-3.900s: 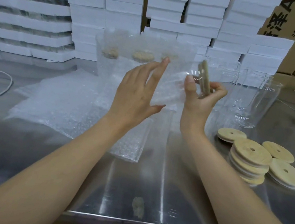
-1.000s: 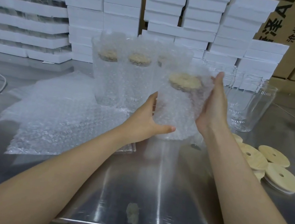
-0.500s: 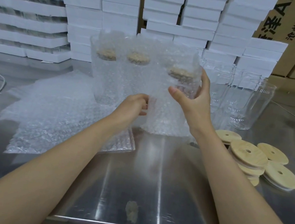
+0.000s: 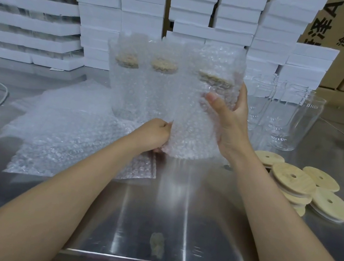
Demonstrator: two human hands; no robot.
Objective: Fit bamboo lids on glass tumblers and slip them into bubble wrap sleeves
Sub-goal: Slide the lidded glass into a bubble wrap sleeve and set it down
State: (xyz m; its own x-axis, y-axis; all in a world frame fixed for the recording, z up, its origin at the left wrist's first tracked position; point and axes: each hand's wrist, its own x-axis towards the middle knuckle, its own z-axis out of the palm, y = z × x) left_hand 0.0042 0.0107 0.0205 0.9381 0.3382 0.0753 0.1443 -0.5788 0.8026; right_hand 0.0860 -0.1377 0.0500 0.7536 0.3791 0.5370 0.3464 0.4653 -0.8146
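The sleeved tumbler (image 4: 196,120) stood upright, lid (image 4: 216,79) toward twelve o'clock, the left hand (image 4: 155,134) pinching its bottom corner at eight, the right hand (image 4: 231,121) gripping higher at three.

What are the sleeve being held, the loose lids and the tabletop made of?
Sleeve: clear plastic bubble wrap, bumpy and translucent. Lids: pale matte wood, likely bamboo, faint grain. Tabletop: brushed metal, probably stainless steel, streaky reflections.
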